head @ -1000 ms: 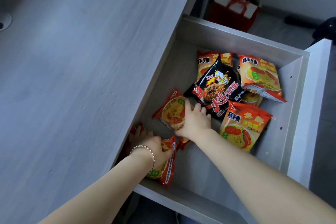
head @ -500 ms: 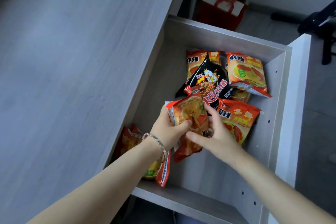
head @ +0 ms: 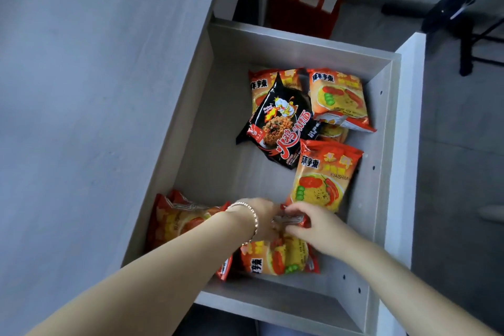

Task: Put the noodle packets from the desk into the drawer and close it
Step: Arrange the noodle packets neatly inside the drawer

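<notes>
The open grey drawer (head: 297,41) holds several noodle packets. At its near end an orange packet (head: 275,256) stands on edge, and both hands pinch its top seam: my left hand (head: 261,215), with a bracelet at the wrist, and my right hand (head: 313,222). Another orange packet (head: 174,221) lies to the left under my left forearm. Farther in are a black packet (head: 283,128), an orange packet (head: 324,174) at the right, and two more orange ones (head: 338,95) at the back.
The grey desk top (head: 95,90) fills the left side, with no packets visible on it. The white drawer front (head: 409,117) runs along the right. A red gift bag (head: 308,5) sits on the floor beyond the drawer, and a black stand (head: 469,16) at top right.
Both hands lifted an orange packet from the drawer's middle and brought it toward me. It now stands at the drawer's near end beside the other orange packet.
</notes>
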The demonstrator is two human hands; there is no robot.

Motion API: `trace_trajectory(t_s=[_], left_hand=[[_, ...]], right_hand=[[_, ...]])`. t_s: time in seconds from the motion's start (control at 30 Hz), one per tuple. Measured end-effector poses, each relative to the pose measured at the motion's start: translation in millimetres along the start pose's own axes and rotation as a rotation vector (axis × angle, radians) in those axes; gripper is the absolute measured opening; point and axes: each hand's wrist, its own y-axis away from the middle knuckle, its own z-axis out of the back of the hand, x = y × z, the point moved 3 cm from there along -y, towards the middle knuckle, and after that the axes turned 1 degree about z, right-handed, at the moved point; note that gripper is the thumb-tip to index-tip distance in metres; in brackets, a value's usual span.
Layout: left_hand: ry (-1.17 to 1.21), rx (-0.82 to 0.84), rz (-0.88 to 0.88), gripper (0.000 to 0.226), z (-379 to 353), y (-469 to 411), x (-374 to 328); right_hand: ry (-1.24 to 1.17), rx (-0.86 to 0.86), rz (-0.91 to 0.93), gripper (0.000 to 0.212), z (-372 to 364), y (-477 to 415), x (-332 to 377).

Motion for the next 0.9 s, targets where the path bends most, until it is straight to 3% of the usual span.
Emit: trace_trajectory(t_s=[0.07,0.2,0.43,0.47,0.5,0.57,0.6,0.63,0.73,0.8,0.9], left_hand=[[-0.125,-0.063,0.002,0.050,-5.9,1.3,10.6],[-0.375,-0.022,-0.005,0.051,-19.3,13.6,33.7],[-0.263,0.002,0.135,0.041,-25.4,16.0,39.6],[-0.249,0.017,0.155,0.041,-24.2,14.9,37.0],[-0.232,0.030,0.175,0.041,-23.0,13.7,35.1],[-0.193,0.032,0.192,0.041,-20.1,12.3,33.3],[-0.173,0.025,0.196,0.039,-18.8,12.4,34.2],[-0.161,0.017,0.200,0.039,-18.5,13.1,35.8],[-0.202,-0.062,0.180,0.040,-19.5,17.2,39.8],[-0.225,-0.146,0.156,0.041,-21.5,20.7,40.7],[-0.125,-0.250,0.142,0.045,-25.6,26.1,48.2]], right_hand=[[0.047,-0.028,-0.073,0.033,-9.2,-2.3,-12.8],[0.064,-0.126,-0.124,0.022,-27.5,-7.4,-20.7],[0.204,0.021,0.034,0.028,-30.4,-12.1,-2.3],[0.212,-0.037,0.083,0.028,-23.3,-11.7,2.8],[0.198,-0.200,0.143,0.026,-12.7,-11.5,9.5],[0.147,-0.723,0.184,0.023,13.6,-8.9,23.2],[0.092,-0.917,0.102,0.033,24.0,-8.6,28.3],[-0.002,-0.973,-0.047,0.053,31.7,-13.3,28.9],[-0.228,-0.707,-0.583,0.111,38.0,-37.4,14.0],[-0.277,-0.615,-0.730,0.120,36.8,-45.4,2.2],[-0.305,-0.643,-0.722,0.116,36.9,-49.4,-8.0]])
